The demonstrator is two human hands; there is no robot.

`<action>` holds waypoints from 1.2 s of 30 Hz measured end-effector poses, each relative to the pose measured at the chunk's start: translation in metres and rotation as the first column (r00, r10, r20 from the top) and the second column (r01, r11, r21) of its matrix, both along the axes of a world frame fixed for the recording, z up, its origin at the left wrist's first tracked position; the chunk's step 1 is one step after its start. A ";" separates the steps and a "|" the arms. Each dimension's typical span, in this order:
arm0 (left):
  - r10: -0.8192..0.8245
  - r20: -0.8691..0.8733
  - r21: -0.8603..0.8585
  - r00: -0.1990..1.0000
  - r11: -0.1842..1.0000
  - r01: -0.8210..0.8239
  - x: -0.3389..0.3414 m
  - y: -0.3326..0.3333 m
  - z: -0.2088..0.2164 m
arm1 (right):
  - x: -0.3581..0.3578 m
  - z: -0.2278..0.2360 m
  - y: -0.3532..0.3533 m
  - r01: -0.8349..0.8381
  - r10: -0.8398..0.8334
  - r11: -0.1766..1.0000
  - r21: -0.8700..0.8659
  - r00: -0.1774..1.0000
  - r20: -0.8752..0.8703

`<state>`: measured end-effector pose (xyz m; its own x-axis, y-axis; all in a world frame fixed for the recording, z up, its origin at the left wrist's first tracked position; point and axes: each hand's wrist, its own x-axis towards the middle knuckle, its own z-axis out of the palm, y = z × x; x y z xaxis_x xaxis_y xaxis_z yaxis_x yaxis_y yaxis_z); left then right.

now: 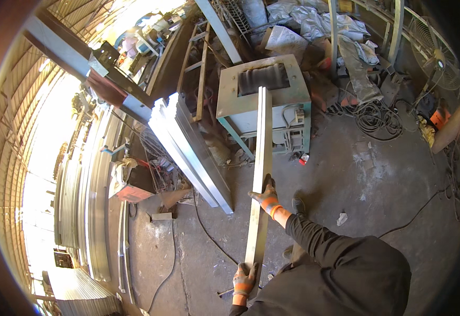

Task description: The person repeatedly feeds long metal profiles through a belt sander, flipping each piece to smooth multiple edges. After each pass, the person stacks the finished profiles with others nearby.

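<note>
A long silver metal bar (261, 142) with a lengthwise ridge runs from near my body up to a green-and-grey box-shaped machine (227, 100). Its far end overlaps the machine's top, by the opening that holds a dark roller (264, 79); contact there cannot be told. My right hand (268, 197), in a grey and orange glove, is closed around the bar's middle from the right side. Gripping near the bar's close end is my left hand (245, 280), gloved alike. Part of its fingers hides behind the bar.
Several similar metal bars (188, 152) lean in a stack left of the machine. Cables (203, 226) trail over the concrete floor. Coiled hose (375, 121) and a standing fan (440, 63) are at the right. Long profiles (90, 195) lie far left, near a red box (135, 192).
</note>
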<state>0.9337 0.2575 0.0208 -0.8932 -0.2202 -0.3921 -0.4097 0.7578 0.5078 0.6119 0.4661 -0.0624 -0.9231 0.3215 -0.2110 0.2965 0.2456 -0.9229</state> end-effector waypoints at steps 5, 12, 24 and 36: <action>0.067 0.144 0.258 0.987 0.961 -0.102 0.033 -0.033 -0.024 | 0.039 -0.015 -0.015 0.047 -0.065 0.963 -0.264 0.996 -0.063; 0.286 0.393 0.570 0.874 0.670 -0.476 0.038 -0.100 -0.088 | 0.051 -0.059 0.015 -0.048 -0.102 0.653 -0.756 0.983 -0.151; -0.101 0.257 0.954 0.961 0.184 -0.236 0.055 -0.113 -0.070 | 0.038 -0.057 0.020 -0.010 0.057 0.228 -0.974 0.998 0.003; -0.023 -0.354 0.899 0.935 0.266 0.347 -0.094 0.023 0.239 | 0.050 -0.020 0.010 0.178 0.029 0.210 -0.961 0.982 0.188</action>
